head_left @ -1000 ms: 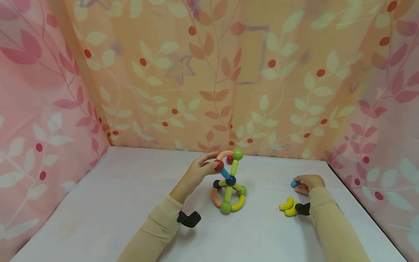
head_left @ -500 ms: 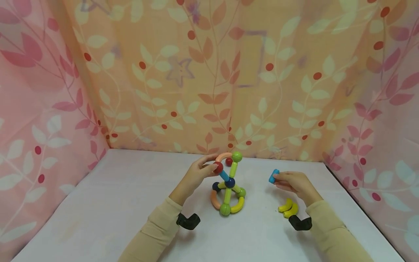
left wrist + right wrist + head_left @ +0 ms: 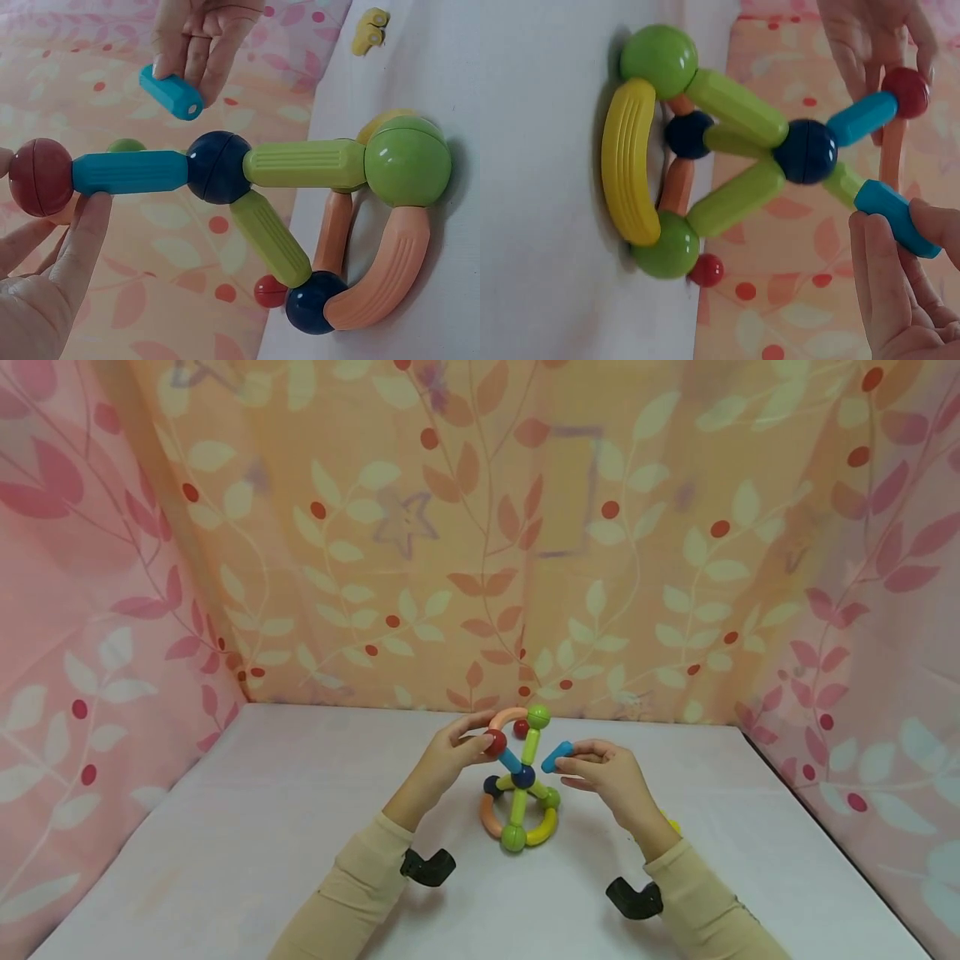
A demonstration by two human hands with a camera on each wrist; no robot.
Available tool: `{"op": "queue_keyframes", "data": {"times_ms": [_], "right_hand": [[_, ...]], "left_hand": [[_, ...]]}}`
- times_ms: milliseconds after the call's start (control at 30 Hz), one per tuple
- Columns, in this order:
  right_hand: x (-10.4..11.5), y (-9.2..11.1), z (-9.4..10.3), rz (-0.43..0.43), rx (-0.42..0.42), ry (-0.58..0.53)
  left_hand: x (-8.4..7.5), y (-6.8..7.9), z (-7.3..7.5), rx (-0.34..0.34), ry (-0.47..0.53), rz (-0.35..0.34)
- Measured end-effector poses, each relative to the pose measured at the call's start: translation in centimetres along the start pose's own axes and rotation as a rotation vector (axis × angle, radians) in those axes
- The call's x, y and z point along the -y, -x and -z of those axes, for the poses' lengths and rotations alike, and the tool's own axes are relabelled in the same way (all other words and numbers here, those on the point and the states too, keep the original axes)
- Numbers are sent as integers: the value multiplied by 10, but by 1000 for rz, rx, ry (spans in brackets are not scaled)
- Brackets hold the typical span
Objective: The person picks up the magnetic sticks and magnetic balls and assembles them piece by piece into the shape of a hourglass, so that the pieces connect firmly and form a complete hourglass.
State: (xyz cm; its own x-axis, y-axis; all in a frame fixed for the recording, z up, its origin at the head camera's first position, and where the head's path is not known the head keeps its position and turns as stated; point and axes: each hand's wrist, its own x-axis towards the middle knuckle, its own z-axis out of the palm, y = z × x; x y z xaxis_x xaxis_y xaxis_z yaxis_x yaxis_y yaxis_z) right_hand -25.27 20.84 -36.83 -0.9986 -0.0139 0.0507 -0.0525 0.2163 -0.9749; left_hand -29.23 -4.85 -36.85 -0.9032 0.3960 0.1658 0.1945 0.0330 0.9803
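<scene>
A structure of magnetic balls and sticks stands on the table, its navy ball (image 3: 523,777) joining light green sticks (image 3: 739,196) to a lower ring of curved sticks. My left hand (image 3: 450,760) holds the red ball (image 3: 495,742) at the upper left, its fingers also by the attached blue stick (image 3: 131,172). A peach curved stick (image 3: 510,717) leads from there to the upper green ball (image 3: 538,717). Just right of the navy ball, my right hand (image 3: 611,781) pinches a loose blue stick (image 3: 171,93) between thumb and fingers. That stick is apart from the navy ball.
A loose red ball (image 3: 521,728) lies on the table behind the structure. Yellow curved sticks (image 3: 369,31) lie at the right, mostly hidden by my right wrist in the head view. Floral cloth (image 3: 360,568) walls the white table (image 3: 247,827) at the back and sides.
My right hand has carried the blue stick leftward from the table's right side to beside the structure, its forearm now covering most of the yellow sticks. The left hand keeps holding the red ball.
</scene>
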Motion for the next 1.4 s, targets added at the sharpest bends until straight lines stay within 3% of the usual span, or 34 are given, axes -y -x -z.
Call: {"op": "queue_keyframes", "data": {"times_ms": [333,1033,1233,1400], "right_hand": [[-1,-1,-19,37,-38,16],[-1,-2,-28,24,-55,32],[0,-2,-27,5,-30,37],[0,-8,-11,5,22,74]], "left_hand": [[2,-2,0,19,26,-19],[0,0,2,20,19,-14],[2,-1,2,5,3,-17],[0,-1,2,20,21,-20]]}}
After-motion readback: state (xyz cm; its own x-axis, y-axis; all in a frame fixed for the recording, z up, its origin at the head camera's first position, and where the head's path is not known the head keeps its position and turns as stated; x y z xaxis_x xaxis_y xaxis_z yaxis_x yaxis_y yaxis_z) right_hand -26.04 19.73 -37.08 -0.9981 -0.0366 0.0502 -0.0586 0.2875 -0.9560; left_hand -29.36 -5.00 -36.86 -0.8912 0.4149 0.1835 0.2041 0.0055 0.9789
